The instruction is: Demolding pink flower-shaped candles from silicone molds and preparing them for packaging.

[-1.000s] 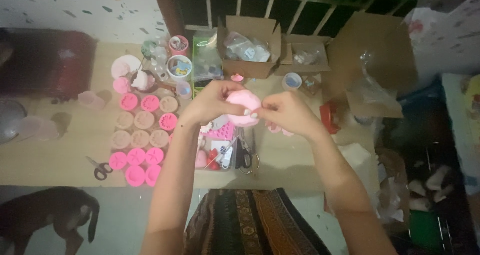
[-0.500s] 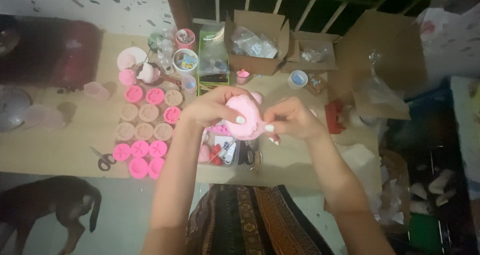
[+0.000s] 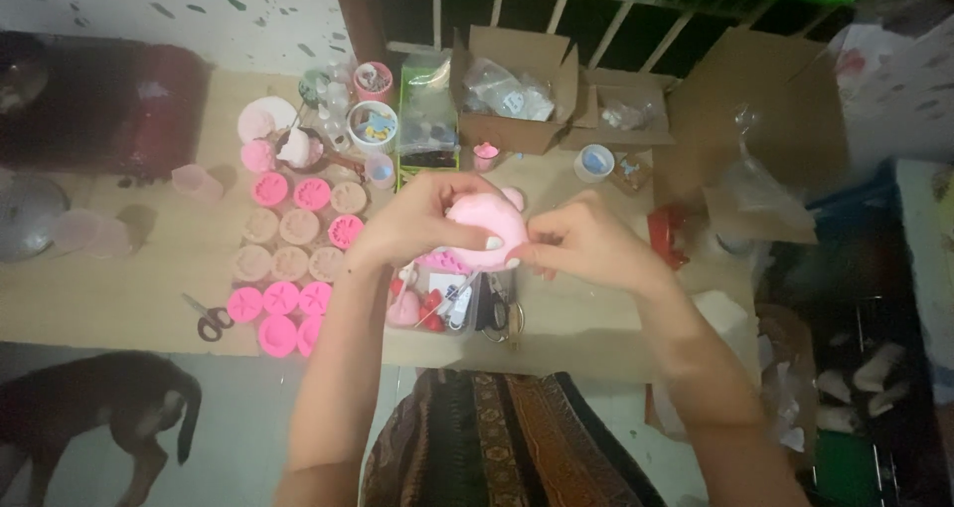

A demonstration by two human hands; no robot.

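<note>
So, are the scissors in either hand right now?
No, the scissors lie on the table left of the pink moulds, while the left hand and right hand both hold the pink piece.

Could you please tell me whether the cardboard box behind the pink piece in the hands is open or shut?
Open: the cardboard box has its flaps standing up and outward, and clear plastic bags show inside it.

Mould (image 3: 487, 224) pale pink. Left of it: round moulds (image 3: 293, 258), hot pink and beige mixed. Scissors (image 3: 206, 316) red-handled. Below: skirt (image 3: 507, 437) dark, brown patterned stripes.
</note>
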